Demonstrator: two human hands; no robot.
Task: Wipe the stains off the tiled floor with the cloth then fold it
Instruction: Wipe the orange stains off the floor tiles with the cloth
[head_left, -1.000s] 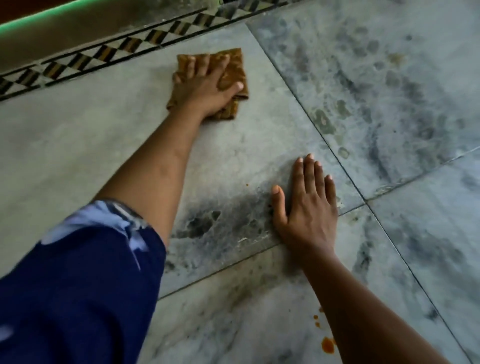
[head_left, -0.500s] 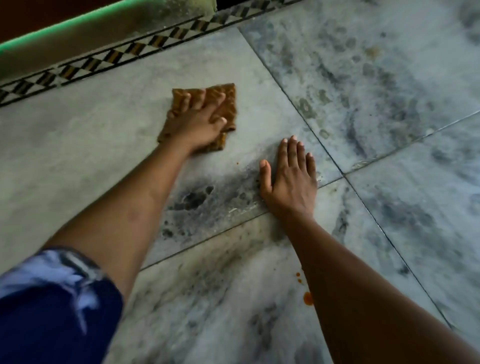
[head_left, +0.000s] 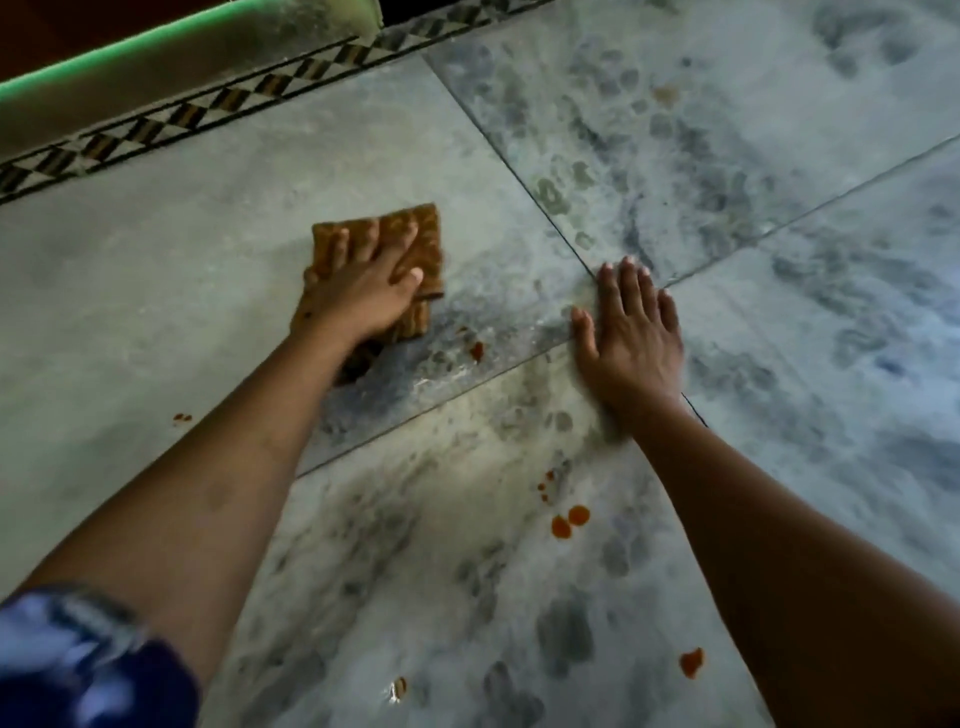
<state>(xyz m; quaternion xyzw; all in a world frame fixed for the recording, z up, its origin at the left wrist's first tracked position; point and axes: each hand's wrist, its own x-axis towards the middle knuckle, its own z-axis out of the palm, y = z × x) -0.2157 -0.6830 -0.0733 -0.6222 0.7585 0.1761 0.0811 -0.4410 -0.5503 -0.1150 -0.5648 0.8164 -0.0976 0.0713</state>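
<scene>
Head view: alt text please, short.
A person's left hand presses a folded brown cloth flat on a grey marble-tiled floor, while the right hand braces palm-down nearby. Orange-red stains dot the tiles closer to the camera.

Cloth (head_left: 382, 270) flat on the tiled floor (head_left: 156, 291), under the left hand (head_left: 363, 296). Right hand (head_left: 631, 338) pressed flat on the floor to the right of it, apart, over the crossing of tile joints. One stain (head_left: 476, 351) between the hands, just right of the cloth's near edge. More stains (head_left: 569, 522) nearer, between the forearms. Patterned border strip (head_left: 208, 111) behind the cloth, along the floor's far edge.
</scene>
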